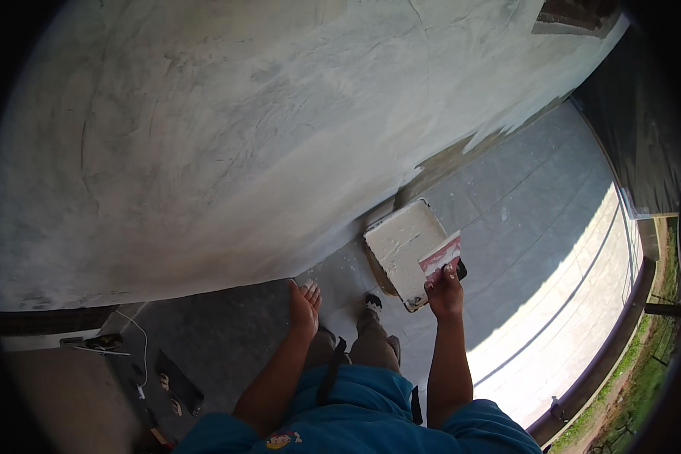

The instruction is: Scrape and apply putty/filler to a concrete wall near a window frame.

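Note:
My right hand (446,293) grips a reddish putty spreader (440,257) smeared with white, its blade edge pointing up and away from me. The spreader overlaps the right side of a rectangular tub (390,274) with a dark rim, which holds off-white wall compound (405,240). White flecks mark the fingers of this hand. Close to the bottom of the plastered wall (227,174), my left hand (305,306) is held out with its fingers extended and nothing in it. White residue shows on its fingertips.
The tub stands on a grey tiled floor (522,197), against the wall's foot. Uncoated strips remain low on the wall. At the lower left lie a white cable (145,340) and a dark mat (180,384) with small items. Beyond a sunlit strip runs a floor edge (598,374) with grass.

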The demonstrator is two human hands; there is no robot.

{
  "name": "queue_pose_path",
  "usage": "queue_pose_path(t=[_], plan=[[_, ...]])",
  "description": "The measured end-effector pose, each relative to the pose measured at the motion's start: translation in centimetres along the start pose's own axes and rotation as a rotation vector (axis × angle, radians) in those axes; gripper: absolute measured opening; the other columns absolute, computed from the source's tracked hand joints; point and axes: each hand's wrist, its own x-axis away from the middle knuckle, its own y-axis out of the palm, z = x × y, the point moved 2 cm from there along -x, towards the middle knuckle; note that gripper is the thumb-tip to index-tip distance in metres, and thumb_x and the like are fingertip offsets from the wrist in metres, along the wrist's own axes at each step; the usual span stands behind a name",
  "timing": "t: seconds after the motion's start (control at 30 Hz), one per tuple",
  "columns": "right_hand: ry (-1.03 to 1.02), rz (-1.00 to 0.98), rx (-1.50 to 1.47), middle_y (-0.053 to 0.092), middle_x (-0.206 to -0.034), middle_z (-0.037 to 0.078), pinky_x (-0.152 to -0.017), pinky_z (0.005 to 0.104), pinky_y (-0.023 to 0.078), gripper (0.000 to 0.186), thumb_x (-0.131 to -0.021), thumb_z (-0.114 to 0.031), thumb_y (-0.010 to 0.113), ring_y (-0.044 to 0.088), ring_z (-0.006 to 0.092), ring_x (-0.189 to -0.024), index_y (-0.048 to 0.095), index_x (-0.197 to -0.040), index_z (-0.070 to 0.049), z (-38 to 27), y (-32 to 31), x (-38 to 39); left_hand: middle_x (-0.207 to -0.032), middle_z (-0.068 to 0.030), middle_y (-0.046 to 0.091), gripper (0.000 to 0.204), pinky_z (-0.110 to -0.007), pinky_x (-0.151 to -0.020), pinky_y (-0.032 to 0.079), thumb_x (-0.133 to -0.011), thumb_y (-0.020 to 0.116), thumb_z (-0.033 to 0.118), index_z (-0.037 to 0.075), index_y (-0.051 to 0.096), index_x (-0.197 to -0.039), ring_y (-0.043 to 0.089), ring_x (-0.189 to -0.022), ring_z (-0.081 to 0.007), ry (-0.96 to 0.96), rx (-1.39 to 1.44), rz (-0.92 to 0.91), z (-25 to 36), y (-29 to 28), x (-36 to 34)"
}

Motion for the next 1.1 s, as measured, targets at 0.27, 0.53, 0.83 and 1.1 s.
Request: queue_pose_path(t=[0.27,0.53,0.83,1.1], plan=[[-0.052,-0.272,0.212,0.057,-0.134,0.008,-0.108,0.0432,0.042,0.058,-0.091,-0.016,0.066,0.054,0.0254,-0.123,0.043,-0.144,-0.006,4.4,20.0,1.0,-0.162,-0.0174,0.020,0.087,-0.040,-0.123,0.011,-0.100,0.033,0.063,-0.004,0.020,-0.153,0.016,-0.152,-0.0270,0.445,0.217,0.426,9.0,-13.0,1.1],[-0.299,-0.742,0.441,0.068,-0.108,0.011,-0.093,0.0342,0.052,0.019,-0.089,0.002,0.060,0.065,0.0176,-0.101,0.063,-0.108,0.002,15.6,43.1,5.7,-0.155,-0.0197,0.034,0.069,-0.039,-0.121,0.022,-0.105,0.031,0.052,-0.003,0.035,-0.147,0.032,-0.145,-0.0275,1.380,0.305,0.064,32.6,-18.4,12.1],[-1.315,-0.730,0.941,0.071,-0.093,0.008,-0.073,0.0235,0.051,0.018,-0.089,0.002,0.065,0.065,0.0105,-0.078,0.066,-0.107,0.001,21.3,61.0,15.7,-0.137,-0.0223,0.056,0.063,-0.053,-0.112,0.036,-0.104,0.033,0.056,0.002,0.063,-0.117,0.050,-0.131,-0.0363,1.435,0.176,-0.564,41.8,-17.7,18.0],[-2.310,-0.582,1.654,0.066,-0.121,0.020,-0.099,0.0450,0.052,0.040,-0.086,-0.009,0.057,0.064,0.0342,-0.113,0.063,-0.124,0.003,26.0,62.5,13.3,-0.124,-0.0209,0.061,0.061,-0.051,-0.110,0.043,-0.106,0.034,0.046,-0.009,0.056,-0.117,0.057,-0.122,-0.0313,1.501,0.077,-0.526,42.2,-18.2,17.4]])
